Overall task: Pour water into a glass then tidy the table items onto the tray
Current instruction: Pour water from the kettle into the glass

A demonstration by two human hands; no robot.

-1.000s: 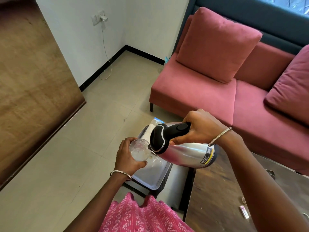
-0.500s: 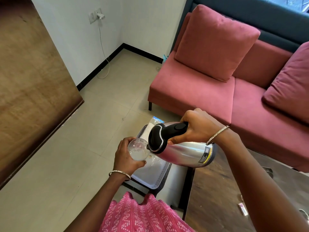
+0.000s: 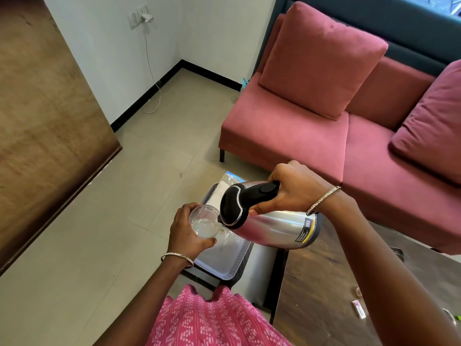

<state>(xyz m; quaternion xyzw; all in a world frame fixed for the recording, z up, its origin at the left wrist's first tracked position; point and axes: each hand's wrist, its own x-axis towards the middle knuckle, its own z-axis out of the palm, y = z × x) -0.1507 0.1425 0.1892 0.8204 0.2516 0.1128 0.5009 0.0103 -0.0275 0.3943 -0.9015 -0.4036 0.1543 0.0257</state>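
Note:
My right hand (image 3: 291, 188) grips the black handle of a steel kettle (image 3: 277, 227), which is tipped on its side with the spout to the left. The spout meets the rim of a clear glass (image 3: 203, 222) that my left hand (image 3: 185, 233) holds from below and behind. Water lies in the glass. Both are held above a white tray (image 3: 230, 262) that rests on a low stand beneath them. The kettle and my hands hide part of the tray.
A dark wooden table (image 3: 324, 295) lies at the lower right with a small white packet (image 3: 358, 309) and other small bits near its right edge. A red sofa (image 3: 299, 131) with cushions stands behind. A wooden panel (image 3: 45, 116) fills the left. Tiled floor lies between.
Both hands hold the same pose, kettle tipped at the glass. The view has shifted slightly; the water level change is too small to tell.

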